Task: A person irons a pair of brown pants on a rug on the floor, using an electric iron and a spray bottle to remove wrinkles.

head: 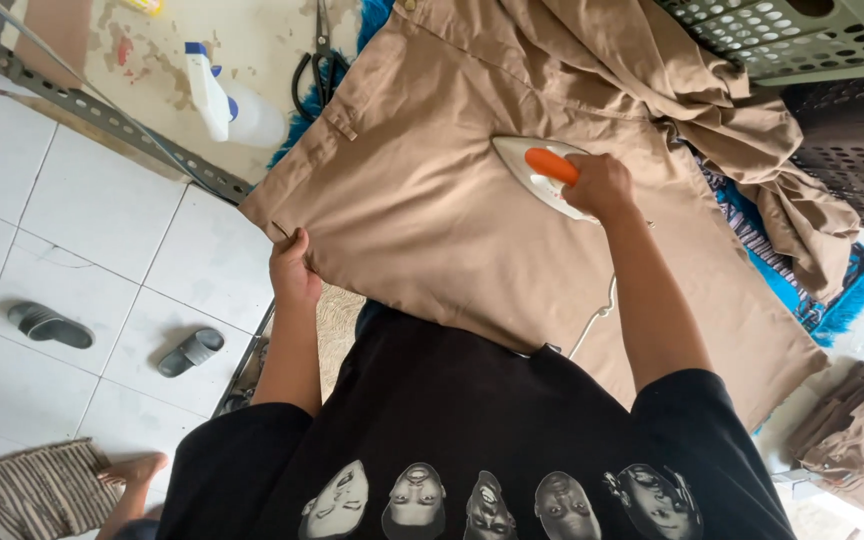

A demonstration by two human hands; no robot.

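The right hand [602, 185] is wrapped around the orange handle of a white clothes iron [537, 170], whose soleplate rests flat on a spread of khaki trousers [432, 210] roughly in the middle of the scene, so the weight of the iron presses straight down into the cloth. The left hand [292, 265] is closed in a pinch on the near left corner of the same garment, at the hem edge, and seems to pull it outward, which keeps the fabric taut and flat ahead of the iron. The trousers lie across the tabletop [252, 40], a worn pale surface with a metal angle strip along its left edge, and a blue fringed cloth [802, 290] shows beneath the khaki on the right (probably padding against the heat). The iron's white cord [597, 315] trails back toward the person, clear of the pressed area. More khaki fabric [712, 90] is bunched at the far right, beside a pale green perforated basket [802, 35], and a folded khaki pile [857, 435] sits lower down at the near right, apart from the unpressed heap. A white spray bottle with a blue nozzle [227, 105] and black scissors [320, 65] lie at the far left, within reach. Two dark sandals [112, 340] rest on the white tiled floor [82, 220]
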